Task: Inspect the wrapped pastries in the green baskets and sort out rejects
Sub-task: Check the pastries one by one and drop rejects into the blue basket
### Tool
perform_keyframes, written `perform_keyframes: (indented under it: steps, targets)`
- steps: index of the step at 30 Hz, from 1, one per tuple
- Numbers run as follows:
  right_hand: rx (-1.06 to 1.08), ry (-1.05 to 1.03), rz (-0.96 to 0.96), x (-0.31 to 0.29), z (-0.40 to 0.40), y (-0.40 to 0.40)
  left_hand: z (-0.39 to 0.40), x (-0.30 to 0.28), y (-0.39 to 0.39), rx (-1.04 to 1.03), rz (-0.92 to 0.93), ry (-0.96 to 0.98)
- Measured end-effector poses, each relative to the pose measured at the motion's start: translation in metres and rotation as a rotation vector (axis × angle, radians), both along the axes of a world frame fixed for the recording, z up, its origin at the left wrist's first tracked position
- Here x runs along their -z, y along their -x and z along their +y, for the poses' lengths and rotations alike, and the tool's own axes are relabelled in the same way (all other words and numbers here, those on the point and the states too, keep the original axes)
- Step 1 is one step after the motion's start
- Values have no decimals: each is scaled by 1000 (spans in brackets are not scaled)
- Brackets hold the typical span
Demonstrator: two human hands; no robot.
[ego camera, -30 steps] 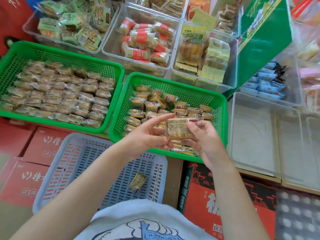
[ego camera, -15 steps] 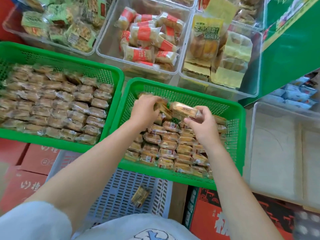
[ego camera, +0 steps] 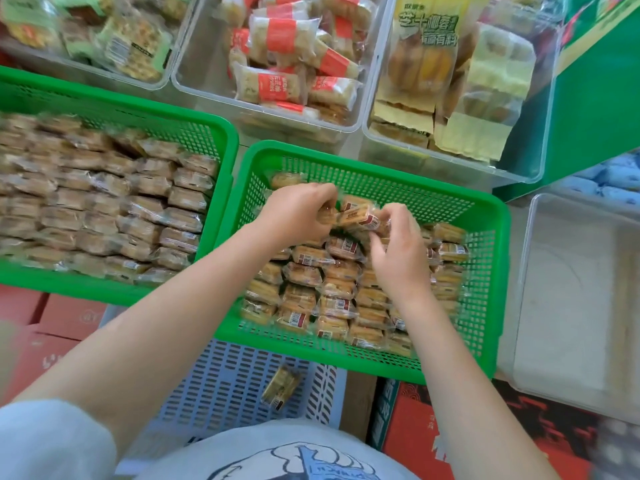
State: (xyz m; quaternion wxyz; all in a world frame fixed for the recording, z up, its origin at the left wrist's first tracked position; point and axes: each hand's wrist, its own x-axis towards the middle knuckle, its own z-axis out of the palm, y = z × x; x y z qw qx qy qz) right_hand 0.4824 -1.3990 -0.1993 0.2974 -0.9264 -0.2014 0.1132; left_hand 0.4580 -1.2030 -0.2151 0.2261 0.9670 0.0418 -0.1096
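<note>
Basically both hands work the right-hand green mesh basket (ego camera: 485,216): right hand (ego camera: 398,251) pinches a clear-wrapped tan pastry (ego camera: 360,218) at the far row, left hand (ego camera: 298,213) curls round another. Seat each flat, label up, before releasing.

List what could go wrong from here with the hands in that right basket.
1. Both the left hand and the right hand grip pastries at the back of the right green basket; lifting might topple the heaped packs there.
2. The lone reject lies in the blue basket, partly under the green one; a dropped good pack could land beside it.
</note>
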Motion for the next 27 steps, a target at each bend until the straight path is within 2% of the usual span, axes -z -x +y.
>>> perform_keyframes:
  steps: [6, 10, 14, 18, 22, 27]
  targets:
    - [-151, 44, -104, 18, 10, 4, 4, 4, 1, 103, -22, -87]
    - [-189, 224, -130, 37, 14, 8, -5, 11, -2, 130, 42, -134]
    - [-176, 294, -198, 31, 10, 12, -11, 20, 8, 215, -89, -382]
    - [-203, 226, -131, 27, 4, 17, -12, 32, 39, 249, -140, -477]
    - [-212, 291, 23, 29, 3, 22, -18, 38, 58, 219, 21, -463]
    - [-102, 328, 56, 29, 7, 23, -28, 47, 74, 192, -20, -330]
